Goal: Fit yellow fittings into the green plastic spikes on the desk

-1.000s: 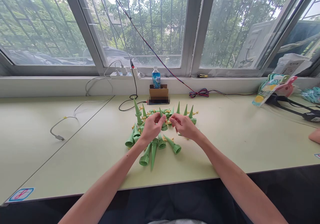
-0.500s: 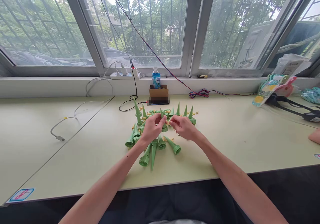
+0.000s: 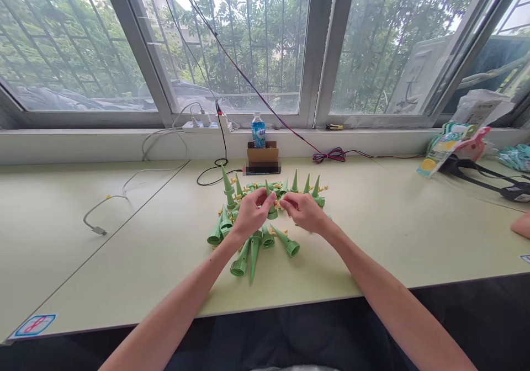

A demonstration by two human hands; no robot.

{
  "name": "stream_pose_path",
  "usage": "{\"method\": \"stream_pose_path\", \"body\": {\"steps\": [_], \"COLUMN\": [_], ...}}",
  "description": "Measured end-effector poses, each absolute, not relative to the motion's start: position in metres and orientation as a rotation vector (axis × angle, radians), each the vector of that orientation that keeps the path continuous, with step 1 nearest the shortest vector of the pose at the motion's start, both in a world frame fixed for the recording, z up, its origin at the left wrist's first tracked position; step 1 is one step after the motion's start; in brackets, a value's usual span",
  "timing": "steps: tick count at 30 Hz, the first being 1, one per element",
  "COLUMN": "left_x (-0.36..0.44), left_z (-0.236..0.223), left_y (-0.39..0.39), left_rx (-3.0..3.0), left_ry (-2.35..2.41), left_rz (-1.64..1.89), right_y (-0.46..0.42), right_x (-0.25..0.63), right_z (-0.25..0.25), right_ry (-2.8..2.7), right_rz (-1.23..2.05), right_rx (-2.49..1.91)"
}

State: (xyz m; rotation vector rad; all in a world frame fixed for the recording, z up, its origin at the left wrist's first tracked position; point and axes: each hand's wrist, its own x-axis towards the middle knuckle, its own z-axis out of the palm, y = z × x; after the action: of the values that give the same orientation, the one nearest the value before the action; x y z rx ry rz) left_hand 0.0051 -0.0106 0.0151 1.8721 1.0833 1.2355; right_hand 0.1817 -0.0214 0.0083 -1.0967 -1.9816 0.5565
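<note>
Well, in my head view, my left fingers (image 3: 269, 201) grip a green spike (image 3: 271, 213) tip-up among others on the desk (image 3: 372, 222); a firm hold there should steady fine work by my right fingers (image 3: 290, 201), pinched close beside it, their grip unclear. Beyond, a blue bottle (image 3: 259, 132) stands in or behind a cardboard box (image 3: 263, 154).

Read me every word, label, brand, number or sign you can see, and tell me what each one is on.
"8", apparently, pink and slanted: left sticker.
Bottle: lettering too blurred to read.
Right sticker: cut off, unreadable.
White package: print too small.
Black strap: pale marking at its end, too small.
Pixelated strip: nothing readable.
</note>
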Motion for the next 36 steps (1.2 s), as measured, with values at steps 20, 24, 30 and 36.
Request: {"method": "stream_pose_path", "body": {"steps": [20,24,30,36], "left_x": [0.0029,0.0030,0.0034,0.0043], "left_z": [0.0158,0.0160,0.0161,0.0159], "left_y": [-0.0110,-0.0111,-0.0109,-0.0112], "left_rx": [1.965,1.951,1.949,1.954], "left_ry": [1.050,1.037,1.049,1.057], "left_rz": [1.238,1.231,1.251,1.259], "right_y": [-0.0218,-0.0207,-0.0236,-0.0246], "right_x": [0.1833,0.1832,0.1824,0.1818], "right_z": [0.0058,0.0049,0.0079,0.0085], "right_ry": [-2.057,-2.063,-2.035,-2.022], "right_rz": [0.564,0.546,0.556,0.592], "right_rx": [-1.080,-1.081,-1.084,-1.073]}}
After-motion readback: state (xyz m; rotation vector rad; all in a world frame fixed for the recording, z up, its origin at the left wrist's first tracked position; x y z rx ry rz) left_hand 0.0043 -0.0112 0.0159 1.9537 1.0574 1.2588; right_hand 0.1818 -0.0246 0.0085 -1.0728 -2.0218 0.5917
